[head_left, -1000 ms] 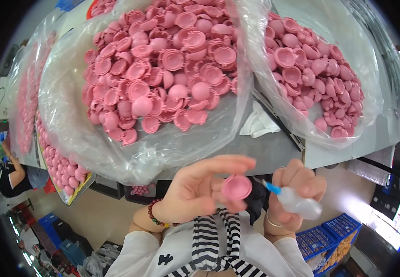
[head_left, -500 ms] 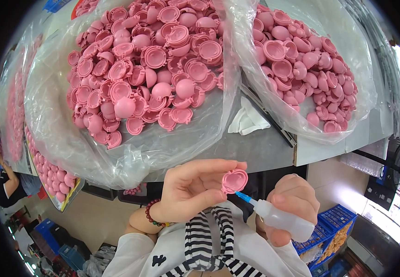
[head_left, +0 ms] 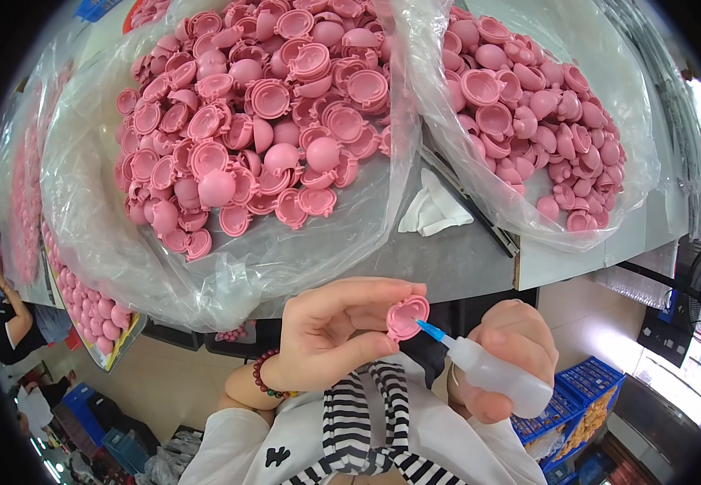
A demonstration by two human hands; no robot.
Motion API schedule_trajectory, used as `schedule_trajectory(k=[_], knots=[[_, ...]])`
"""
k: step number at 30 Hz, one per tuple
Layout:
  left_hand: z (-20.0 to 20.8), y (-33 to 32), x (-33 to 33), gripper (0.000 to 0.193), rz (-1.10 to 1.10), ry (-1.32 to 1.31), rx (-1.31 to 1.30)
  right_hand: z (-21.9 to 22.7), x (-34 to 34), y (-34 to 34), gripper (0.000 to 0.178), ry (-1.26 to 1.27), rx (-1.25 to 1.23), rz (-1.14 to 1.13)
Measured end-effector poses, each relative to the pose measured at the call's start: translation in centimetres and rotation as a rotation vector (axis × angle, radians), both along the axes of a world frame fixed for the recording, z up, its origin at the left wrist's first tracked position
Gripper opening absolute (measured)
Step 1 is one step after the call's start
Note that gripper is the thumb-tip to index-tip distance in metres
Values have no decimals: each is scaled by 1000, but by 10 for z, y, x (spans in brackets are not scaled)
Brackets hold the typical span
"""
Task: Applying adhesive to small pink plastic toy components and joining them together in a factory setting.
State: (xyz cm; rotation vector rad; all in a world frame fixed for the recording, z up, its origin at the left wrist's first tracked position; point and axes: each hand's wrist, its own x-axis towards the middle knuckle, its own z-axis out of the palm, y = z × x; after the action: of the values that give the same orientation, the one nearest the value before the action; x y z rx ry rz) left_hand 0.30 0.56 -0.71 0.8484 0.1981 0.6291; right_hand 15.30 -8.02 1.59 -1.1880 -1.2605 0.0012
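Between the thumb and fingers of my left hand is a pink plastic half-shell, its hollow side turned toward my right hand. My right hand grips a translucent white squeeze bottle with a blue needle tip. The tip points up and left and reaches the shell's rim; whether it touches cannot be made out. Both hands are held just off the table's near edge. Beyond them a large heap of pink half-shells lies on clear plastic sheeting.
A second heap of pink shells lies in a plastic bag at the right. Between the heaps are a crumpled white tissue and a dark metal rail. Rounded pink pieces fill a tray at left. Blue crates stand lower right.
The needle tip has shifted from the shell's lower edge up along its right rim. The shell has moved slightly left and turned a little.
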Motion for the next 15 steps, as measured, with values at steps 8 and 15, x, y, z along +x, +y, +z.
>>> schedule_trajectory(k=[8, 15], knots=[[8, 1, -1, 41, 214, 265, 472, 0, 0, 2, 53, -28, 45, -18], [9, 2, 3, 34, 413, 317, 835, -7, 13, -7, 52, 6, 163, 75]])
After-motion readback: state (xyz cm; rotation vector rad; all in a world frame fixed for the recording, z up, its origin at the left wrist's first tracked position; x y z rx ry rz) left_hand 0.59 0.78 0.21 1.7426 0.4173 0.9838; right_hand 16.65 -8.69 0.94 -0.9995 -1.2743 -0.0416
